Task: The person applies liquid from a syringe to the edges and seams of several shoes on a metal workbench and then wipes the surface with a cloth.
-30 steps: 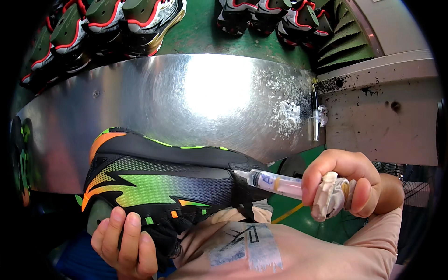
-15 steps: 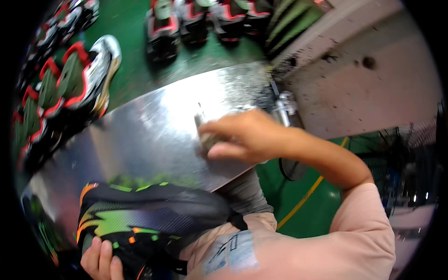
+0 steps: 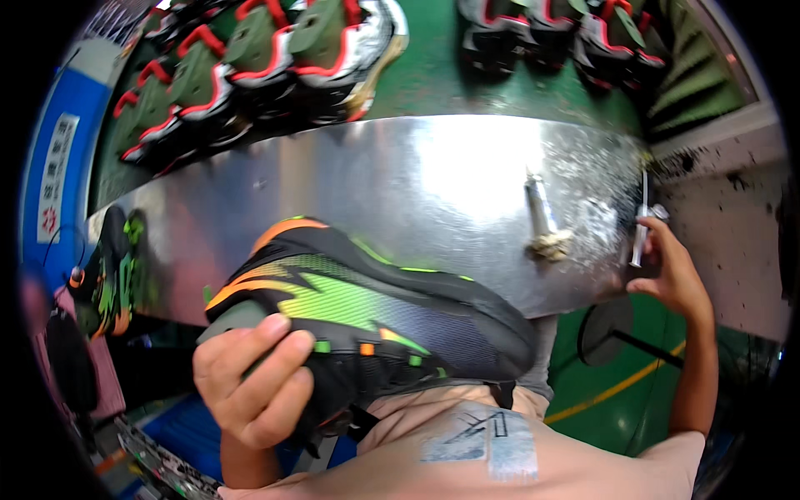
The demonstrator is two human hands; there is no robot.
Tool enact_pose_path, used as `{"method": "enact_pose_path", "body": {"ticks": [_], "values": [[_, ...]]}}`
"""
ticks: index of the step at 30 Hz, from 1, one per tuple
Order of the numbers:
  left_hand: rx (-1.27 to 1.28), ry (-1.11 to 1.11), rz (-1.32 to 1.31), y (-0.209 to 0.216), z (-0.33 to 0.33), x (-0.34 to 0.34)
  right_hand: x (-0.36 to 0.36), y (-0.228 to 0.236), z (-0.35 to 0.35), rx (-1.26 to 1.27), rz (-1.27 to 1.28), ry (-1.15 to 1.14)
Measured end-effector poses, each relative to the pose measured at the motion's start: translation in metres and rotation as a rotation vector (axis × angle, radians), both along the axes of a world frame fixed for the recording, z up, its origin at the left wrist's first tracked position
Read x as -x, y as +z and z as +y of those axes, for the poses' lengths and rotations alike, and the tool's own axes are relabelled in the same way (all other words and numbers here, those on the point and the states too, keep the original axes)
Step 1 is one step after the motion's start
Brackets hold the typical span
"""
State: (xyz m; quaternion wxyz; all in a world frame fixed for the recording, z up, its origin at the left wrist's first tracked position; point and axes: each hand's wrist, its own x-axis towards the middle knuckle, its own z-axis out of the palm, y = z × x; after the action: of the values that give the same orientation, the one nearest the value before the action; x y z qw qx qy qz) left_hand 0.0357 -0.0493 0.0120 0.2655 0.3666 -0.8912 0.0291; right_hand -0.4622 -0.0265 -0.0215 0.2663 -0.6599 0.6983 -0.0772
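Left hand (image 3: 258, 379) grips the shoe (image 3: 400, 317). Right hand (image 3: 673, 271), fingers parted, is nearer the slim syringe (image 3: 638, 247), just leftward, pointing away.

Bright light leaves 1 blown-out white patch on the metal table (image 3: 367, 192), right of centre, while the space beneath its left end is nearly black. Fisheye distortion bows its far edge, black fills the corners, and the shoe (image 3: 425, 325) looks fairly crisp.
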Motion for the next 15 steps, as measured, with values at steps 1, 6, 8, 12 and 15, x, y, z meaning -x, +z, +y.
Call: {"method": "enact_pose_path", "body": {"ticks": [1, 6, 8, 12, 15], "values": [[0.013, 0.013, 0.018, -0.002, 0.004, -0.003, -0.010, 0.009, -0.006, 0.018, 0.038, -0.028], [0.007, 0.104, 0.005, -0.002, 0.019, -0.005, -0.037, 0.009, -0.031, 0.086, 0.136, 0.090], [0.021, 0.098, -0.016, -0.002, 0.020, -0.006, -0.033, 0.009, -0.038, 0.021, 0.098, 0.088], [-0.002, 0.103, -0.040, -0.001, 0.024, -0.006, -0.035, 0.017, -0.041, -0.111, -0.021, -0.071], [-0.021, 0.148, -0.056, 0.005, 0.033, -0.010, -0.043, 0.017, -0.028, -0.107, -0.418, -0.250]]}}
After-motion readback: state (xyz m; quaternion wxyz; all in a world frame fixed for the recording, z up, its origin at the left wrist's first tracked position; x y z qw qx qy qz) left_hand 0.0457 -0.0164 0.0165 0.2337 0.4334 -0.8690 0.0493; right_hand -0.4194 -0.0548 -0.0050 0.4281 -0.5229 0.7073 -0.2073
